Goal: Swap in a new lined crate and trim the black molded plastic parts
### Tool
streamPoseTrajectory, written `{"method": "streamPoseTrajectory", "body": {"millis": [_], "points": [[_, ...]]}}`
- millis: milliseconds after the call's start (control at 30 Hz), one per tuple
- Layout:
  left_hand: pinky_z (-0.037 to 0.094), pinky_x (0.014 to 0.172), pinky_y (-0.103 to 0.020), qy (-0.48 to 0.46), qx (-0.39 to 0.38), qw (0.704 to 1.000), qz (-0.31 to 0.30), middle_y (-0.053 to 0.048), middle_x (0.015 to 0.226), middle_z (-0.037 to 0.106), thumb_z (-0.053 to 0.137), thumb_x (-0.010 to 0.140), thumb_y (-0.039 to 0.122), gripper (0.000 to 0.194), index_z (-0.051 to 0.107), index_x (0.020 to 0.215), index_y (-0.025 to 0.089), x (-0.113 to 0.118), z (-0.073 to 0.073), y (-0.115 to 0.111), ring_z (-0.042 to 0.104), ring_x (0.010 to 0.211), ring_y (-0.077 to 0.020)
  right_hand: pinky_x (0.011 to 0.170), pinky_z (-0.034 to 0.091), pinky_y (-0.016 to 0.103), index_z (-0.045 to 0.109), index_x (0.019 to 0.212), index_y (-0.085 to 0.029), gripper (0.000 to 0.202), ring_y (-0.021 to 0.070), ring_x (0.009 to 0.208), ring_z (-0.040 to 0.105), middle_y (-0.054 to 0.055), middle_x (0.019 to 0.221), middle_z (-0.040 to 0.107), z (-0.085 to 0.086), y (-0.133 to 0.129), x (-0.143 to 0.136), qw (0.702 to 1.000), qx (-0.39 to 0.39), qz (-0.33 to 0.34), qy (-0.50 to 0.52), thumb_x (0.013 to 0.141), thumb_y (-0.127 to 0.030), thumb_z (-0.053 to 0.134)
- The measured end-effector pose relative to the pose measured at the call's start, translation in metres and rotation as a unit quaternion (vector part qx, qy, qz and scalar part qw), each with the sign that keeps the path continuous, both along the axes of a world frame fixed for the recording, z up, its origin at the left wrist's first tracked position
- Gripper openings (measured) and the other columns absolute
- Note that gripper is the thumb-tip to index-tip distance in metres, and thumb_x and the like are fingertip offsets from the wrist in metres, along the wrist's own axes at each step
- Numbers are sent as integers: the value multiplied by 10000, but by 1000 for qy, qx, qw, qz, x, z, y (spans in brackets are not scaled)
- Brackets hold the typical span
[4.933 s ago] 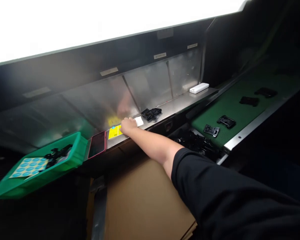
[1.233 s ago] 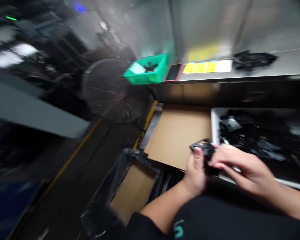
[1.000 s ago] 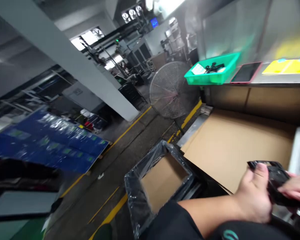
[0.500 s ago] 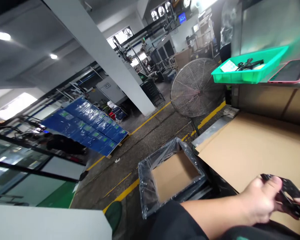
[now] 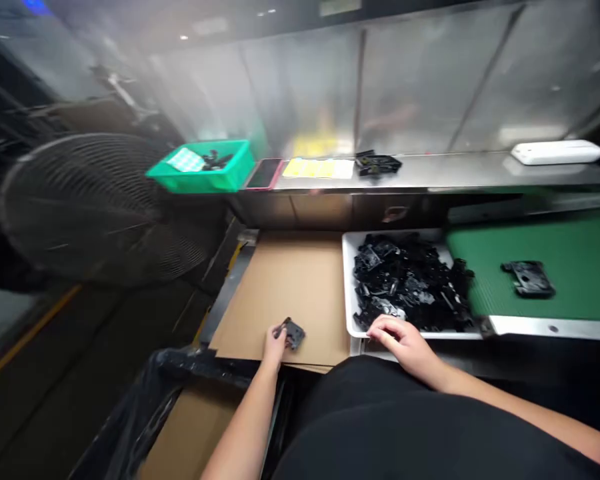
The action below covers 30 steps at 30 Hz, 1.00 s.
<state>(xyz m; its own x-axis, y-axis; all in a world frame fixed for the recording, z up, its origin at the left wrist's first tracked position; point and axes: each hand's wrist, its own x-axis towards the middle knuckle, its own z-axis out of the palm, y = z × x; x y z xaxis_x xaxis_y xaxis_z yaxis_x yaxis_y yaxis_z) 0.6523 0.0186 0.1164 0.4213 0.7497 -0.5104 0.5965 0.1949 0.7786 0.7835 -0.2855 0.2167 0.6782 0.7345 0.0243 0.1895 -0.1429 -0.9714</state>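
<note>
My left hand is closed on a black plastic part, a flat piece with cut-outs, above a brown cardboard sheet. At the near edge of a white tray, my right hand has loosely bent fingers, with a gap between thumb and forefinger and nothing visible in it. Heaped in that tray are many similar black plastic parts. One more black part lies alone on the green conveyor belt to the right.
A metal shelf at the back carries a green bin, a phone, yellow labels, black parts and a white device. A large fan stands left. Below left is a plastic-lined box with cardboard inside.
The view has swung right, from the aisle to the workbench. Both hands were together at the black part; now the left holds it alone and the right is apart, by the tray.
</note>
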Motion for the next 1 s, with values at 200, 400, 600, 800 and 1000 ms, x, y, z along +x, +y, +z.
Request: {"method": "streamPoseTrajectory", "body": {"millis": [200,400,600,800,1000], "points": [[266,1195,-594,15,233,960,-157,-201,1495,432,565,882,268,414,567,1283,165,36,6,-18,311,1470,-366,787,500,302,712,899,-190,301,188,830,627,57,892,671,-14,-44,8,992,-2,-105,64,1000,-429,559],[352,1157,-450,-103,154,823,-537,-58,1234,690,895,626,386,573,713,1159,284,116,12,-102,548,1257,-296,764,513,294,708,914,-178,331,186,813,617,50,868,653,-14,-66,14,987,9,-130,95,985,-473,575],[458,997,-404,-127,66,781,-608,-91,1028,730,916,561,246,300,717,782,206,138,17,-121,636,1027,-280,749,522,306,707,903,-166,352,186,797,615,54,849,653,-3,-88,23,986,28,-140,91,981,-486,583],[413,1082,-392,-208,23,870,-447,-114,1287,675,545,918,366,202,652,958,199,119,57,-136,577,1245,-268,719,523,294,717,895,-162,331,173,751,607,45,813,651,4,-107,40,975,51,-188,104,970,-468,615],[506,930,-328,-227,-427,863,-148,-85,1079,776,504,980,353,331,708,1076,111,106,137,-196,673,1124,-259,752,516,300,709,904,-177,263,177,812,605,49,854,646,45,-107,53,982,123,-135,44,1001,-394,595]]}}
